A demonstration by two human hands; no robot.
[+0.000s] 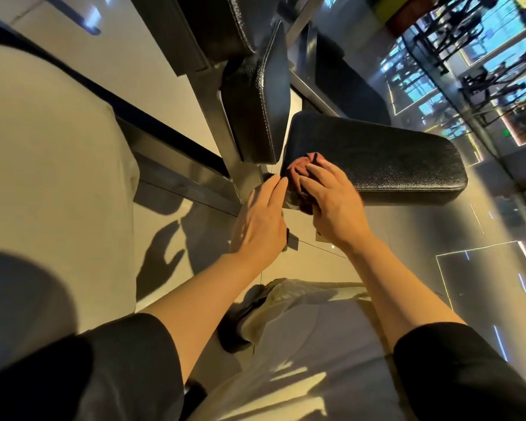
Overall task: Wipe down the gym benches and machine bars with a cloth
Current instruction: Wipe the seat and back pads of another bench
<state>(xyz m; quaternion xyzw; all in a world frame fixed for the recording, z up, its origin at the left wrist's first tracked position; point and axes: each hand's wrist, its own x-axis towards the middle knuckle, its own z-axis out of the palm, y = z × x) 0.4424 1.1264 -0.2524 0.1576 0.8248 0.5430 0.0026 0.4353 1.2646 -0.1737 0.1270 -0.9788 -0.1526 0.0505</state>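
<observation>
A black padded seat (pixel 386 159) lies across the right centre of the frame, and an upright black back pad (pixel 257 107) rises just left of it, nearly touching its near corner; a second dark pad (pixel 213 22) sits at the top centre. A grey metal frame (pixel 182 183) runs diagonally from the left edge toward the pads, crossing pale floor (pixel 392 226) marked with shadows of arms. A mirrored or glass wall (pixel 468 56) fills the upper right with blurred gym machines. At the seat's left end, the right hand (pixel 331 205) presses a bunched reddish cloth (pixel 301 171) onto the pad, fingers curled over and gripping it. The left hand (pixel 261 220) is just beside it, fingers straight and together, fingertips at the seat's corner by the frame; whether they touch it I cannot tell.
</observation>
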